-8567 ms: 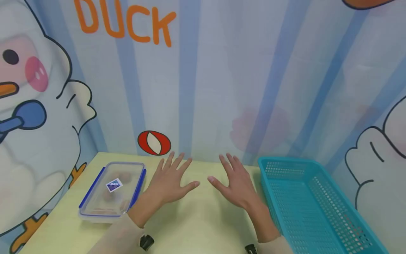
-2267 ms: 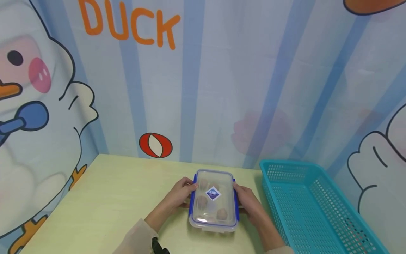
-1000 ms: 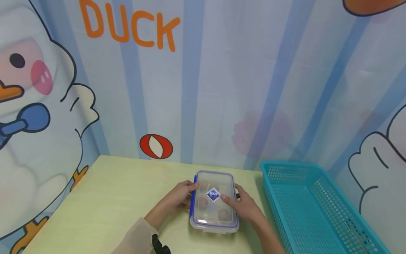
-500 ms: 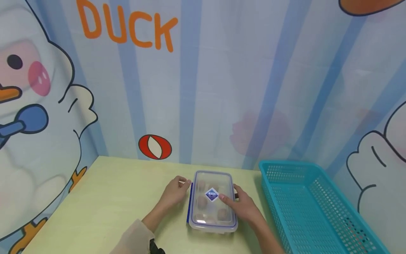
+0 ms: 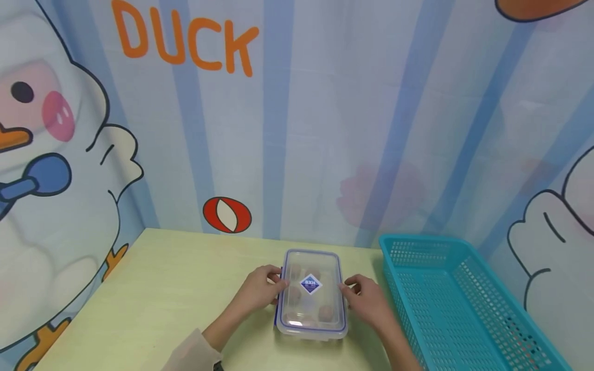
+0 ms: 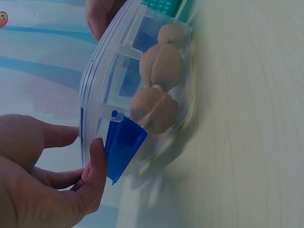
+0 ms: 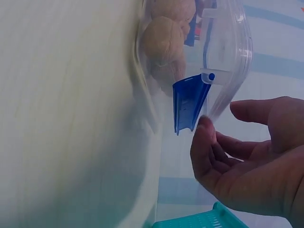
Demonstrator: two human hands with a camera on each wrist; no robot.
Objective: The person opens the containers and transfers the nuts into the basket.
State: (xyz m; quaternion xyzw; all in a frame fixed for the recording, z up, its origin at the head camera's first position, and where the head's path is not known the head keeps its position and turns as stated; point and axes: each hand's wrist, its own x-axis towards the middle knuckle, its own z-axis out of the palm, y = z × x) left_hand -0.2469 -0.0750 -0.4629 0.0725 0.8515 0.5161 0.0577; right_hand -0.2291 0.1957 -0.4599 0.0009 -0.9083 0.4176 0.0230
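A clear plastic food container point(image 5: 311, 309) with a diamond label on its lid point(image 5: 317, 263) stands on the table before me. Walnuts point(image 6: 161, 66) show through its wall. The left blue latch point(image 6: 124, 145) is swung out from the side, and so is the right blue latch point(image 7: 190, 99). My left hand point(image 5: 260, 288) pinches the lid's left rim, thumb on top and fingers under the edge. On the opposite side my right hand point(image 5: 364, 299) pinches the rim in the same way, its fingertips just beside the hanging latch in the right wrist view.
A turquoise plastic basket point(image 5: 390, 257) with perforated walls stands to the right of my right hand. The pale yellow table point(image 5: 195, 268) runs back to a striped curtain point(image 5: 315, 129) printed with ducks.
The container has come from the left to the middle between my hands. Both side latches have been flipped open. My right thumb has drawn back from the lid's top to its rim.
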